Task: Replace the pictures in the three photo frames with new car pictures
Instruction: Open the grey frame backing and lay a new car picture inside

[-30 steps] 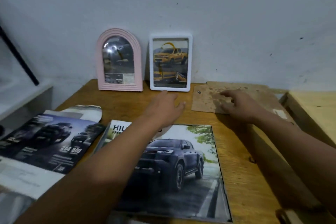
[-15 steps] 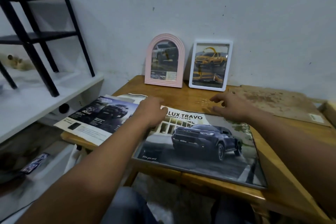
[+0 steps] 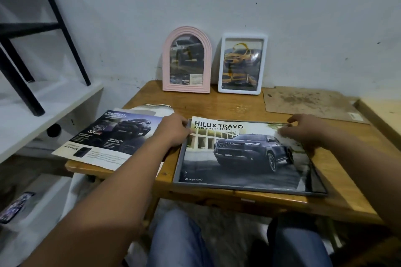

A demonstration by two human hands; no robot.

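At the bottom of the frame I saw knees in blue jeans [image 3: 173,240], with both forearms reaching up over the wooden table [image 3: 351,184]. Compared with half a second earlier, the view had pulled back and the hands had slid outward to the top corners of the large car picture [image 3: 245,156]. That picture lay flat in the lower centre, on top of the large frame [image 3: 319,182], whose dark edge showed along its bottom and right sides. It read "HILUX TRAVO", "PRERUNNER / 4TREX", with "TOYOTA" on the truck's grille. My left hand [image 3: 173,129] had its fingers curled at the upper left corner, pinching the paper's edge. My right hand [image 3: 303,129] was at the upper right corner with its fingers bent onto the paper; it was blurred, so I could not tell if it gripped.

Left of centre lay a brochure page [image 3: 108,138] with another dark truck and the word "4TREX". Farther back, against the wall, stood the pink arched frame [image 3: 187,89] and beside it the white frame [image 3: 242,91] holding a yellow truck picture, both where they had been.
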